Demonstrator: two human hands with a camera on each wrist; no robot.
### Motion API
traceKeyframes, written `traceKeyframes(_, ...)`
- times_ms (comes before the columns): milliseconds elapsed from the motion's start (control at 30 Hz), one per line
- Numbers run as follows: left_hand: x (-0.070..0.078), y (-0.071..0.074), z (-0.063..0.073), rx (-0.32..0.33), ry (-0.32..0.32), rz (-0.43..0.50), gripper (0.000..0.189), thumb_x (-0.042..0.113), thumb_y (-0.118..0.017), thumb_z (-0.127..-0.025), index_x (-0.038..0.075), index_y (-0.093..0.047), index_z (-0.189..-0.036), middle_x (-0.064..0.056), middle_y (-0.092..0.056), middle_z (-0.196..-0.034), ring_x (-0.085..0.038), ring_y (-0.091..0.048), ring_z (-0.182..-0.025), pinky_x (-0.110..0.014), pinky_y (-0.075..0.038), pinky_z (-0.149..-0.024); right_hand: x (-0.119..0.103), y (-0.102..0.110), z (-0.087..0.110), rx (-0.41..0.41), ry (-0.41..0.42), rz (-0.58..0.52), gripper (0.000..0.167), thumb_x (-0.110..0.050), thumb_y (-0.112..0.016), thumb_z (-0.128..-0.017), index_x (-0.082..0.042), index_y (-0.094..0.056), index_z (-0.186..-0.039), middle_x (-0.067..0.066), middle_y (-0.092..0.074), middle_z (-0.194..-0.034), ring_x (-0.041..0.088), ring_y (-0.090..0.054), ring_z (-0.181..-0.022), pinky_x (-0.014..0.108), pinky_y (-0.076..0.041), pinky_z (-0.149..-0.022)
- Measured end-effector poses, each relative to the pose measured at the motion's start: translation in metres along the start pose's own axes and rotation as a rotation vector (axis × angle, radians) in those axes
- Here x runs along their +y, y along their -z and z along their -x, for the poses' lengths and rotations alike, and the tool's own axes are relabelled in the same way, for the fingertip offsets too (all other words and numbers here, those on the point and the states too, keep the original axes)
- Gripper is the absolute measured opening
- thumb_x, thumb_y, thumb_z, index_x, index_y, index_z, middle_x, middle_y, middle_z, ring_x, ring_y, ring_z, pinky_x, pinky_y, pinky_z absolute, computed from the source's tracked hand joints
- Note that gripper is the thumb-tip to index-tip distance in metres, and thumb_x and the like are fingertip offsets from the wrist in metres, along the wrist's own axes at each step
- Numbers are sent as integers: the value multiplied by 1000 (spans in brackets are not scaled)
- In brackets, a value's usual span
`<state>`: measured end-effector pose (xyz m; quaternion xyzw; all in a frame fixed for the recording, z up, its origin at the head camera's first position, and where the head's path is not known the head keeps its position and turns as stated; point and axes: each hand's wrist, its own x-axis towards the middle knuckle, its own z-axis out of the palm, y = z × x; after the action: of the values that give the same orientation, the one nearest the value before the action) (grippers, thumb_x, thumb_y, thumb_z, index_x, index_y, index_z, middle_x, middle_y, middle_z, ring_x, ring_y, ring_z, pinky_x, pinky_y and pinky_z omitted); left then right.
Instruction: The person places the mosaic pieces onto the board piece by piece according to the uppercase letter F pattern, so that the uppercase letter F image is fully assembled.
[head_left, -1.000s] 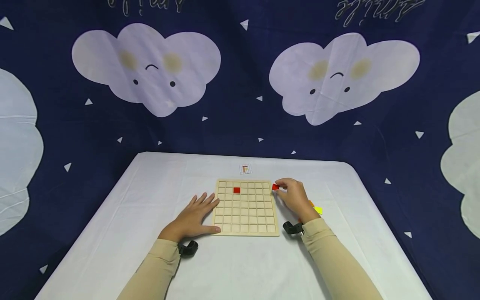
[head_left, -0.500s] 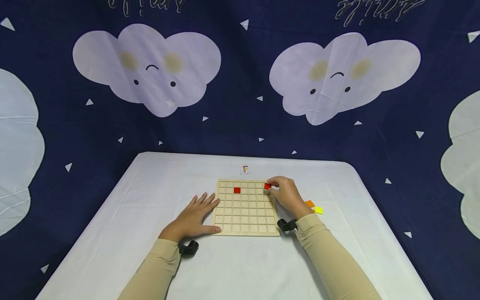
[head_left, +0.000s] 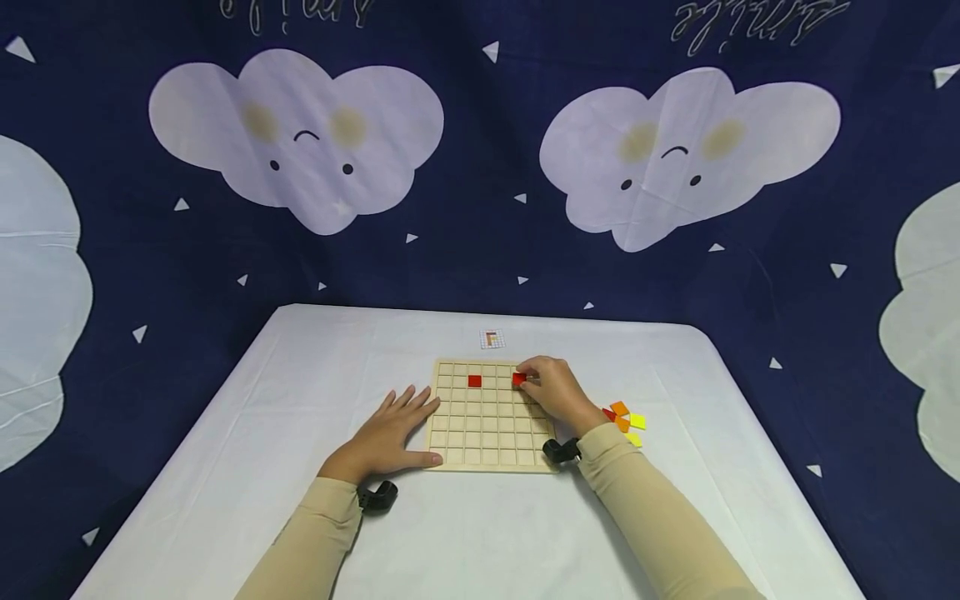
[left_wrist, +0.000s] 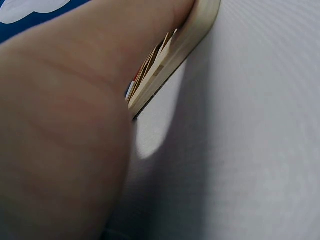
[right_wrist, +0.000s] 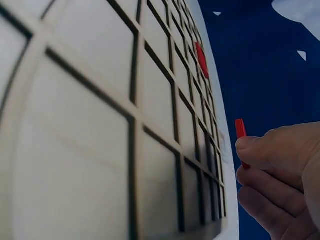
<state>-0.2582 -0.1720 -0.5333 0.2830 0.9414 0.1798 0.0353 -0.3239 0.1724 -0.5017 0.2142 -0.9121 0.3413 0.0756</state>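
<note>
A pale wooden grid board lies on the white table. One red square tile sits in a cell of its second row from the far edge. My left hand lies with fingers spread along the board's left side, its fingertips and thumb at the frame. Between thumb and fingers, my right hand pinches another red tile over the board's far right part. In the right wrist view that tile is held on edge, apart from the grid. The left wrist view shows mostly palm and a board corner.
Several loose orange, yellow and red tiles lie right of the board, near the right wrist. A small printed card with a coloured pattern lies beyond the board. A dark blue cloth with clouds hangs behind the table.
My right hand has carried the red tile leftward, from beside the board's right edge to over its cells. More loose tiles show behind the wrist. My left hand has stayed in place.
</note>
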Motion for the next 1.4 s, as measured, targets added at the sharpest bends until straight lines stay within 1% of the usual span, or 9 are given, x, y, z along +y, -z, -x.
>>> traceKeyframes(233,1,-1,1,-14,13,4,108,81,-65,-85,16,-36,-166,-7,-23,-172,-33,-10,-159,-52,-1,-127,-9,-14,-4,-42,6,31,26,2,-81,-91,-1,-78,-116,12,-74,-117,26,-71,-106,39,-58,-93)
traceKeyframes(400,3,0,2,-7,8,15,107,79,-66,-85,15,-37,-166,-8,-24,-172,-34,-11,-159,-52,-1,-127,-16,-20,-11,-79,8,50,26,1,-80,-93,0,-77,-119,12,-73,-119,26,-70,-108,40,-57,-95)
traceKeyframes(533,5,2,2,-4,3,18,106,78,-67,-85,15,-38,-165,-9,-25,-172,-35,-12,-158,-53,-2,-127,-19,-25,-17,-97,29,75,25,2,-79,-93,-1,-78,-118,12,-74,-116,26,-70,-109,39,-57,-96)
traceKeyframes(767,5,4,3,-7,6,16,106,77,-67,-85,15,-37,-166,-9,-24,-172,-34,-11,-159,-53,-2,-127,-22,-31,-20,-92,79,113,23,1,-80,-92,-1,-78,-115,11,-75,-113,27,-70,-109,41,-57,-96)
traceKeyframes(1000,5,4,3,1,2,17,105,77,-67,-86,15,-38,-165,-9,-25,-172,-35,-11,-158,-53,-2,-127,-27,-33,-24,-105,96,113,22,2,-78,-94,0,-78,-116,11,-75,-115,27,-70,-110,39,-57,-96)
traceKeyframes(1200,4,4,3,5,-2,23,105,78,-67,-86,14,-38,-165,-10,-25,-171,-35,-12,-158,-54,-3,-127,-29,-35,-27,-97,118,125,21,3,-79,-93,0,-78,-114,12,-75,-113,27,-71,-110,39,-57,-96)
traceKeyframes(1400,3,3,2,-2,3,13,107,80,-65,-85,15,-37,-166,-8,-24,-172,-34,-12,-158,-53,-2,-127,-31,-35,-27,-105,110,136,21,3,-79,-93,1,-78,-114,14,-75,-114,29,-70,-111,40,-57,-96)
